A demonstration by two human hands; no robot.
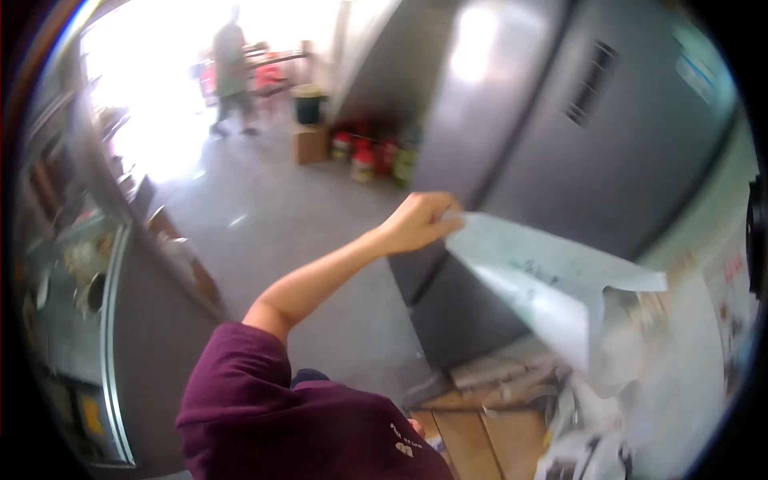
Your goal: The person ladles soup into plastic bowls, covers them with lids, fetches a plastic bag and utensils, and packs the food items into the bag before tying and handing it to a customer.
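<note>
My left hand [420, 222] is stretched out over the floor, in front of the tall grey refrigerator [512, 112]. Its fingers are closed on one corner of a thin whitish plastic bag [536, 272] with faint dark and green print. The bag hangs spread out to the right of the hand, and its far end reaches over a heap of pale plastic. Of my right hand [416, 427], only a bit of skin shows beside the purple shirt. Its fingers are mostly hidden, close to a small blue and white thing [434, 442].
Cardboard [488, 440] and crumpled plastic bags [592, 424] lie at the lower right. A glass-topped cabinet [120, 320] stands at left. Farther off are a cardboard box [310, 144] with a dark bucket [308, 106] on it, several red containers [362, 158], and a person [232, 72] in the bright doorway.
</note>
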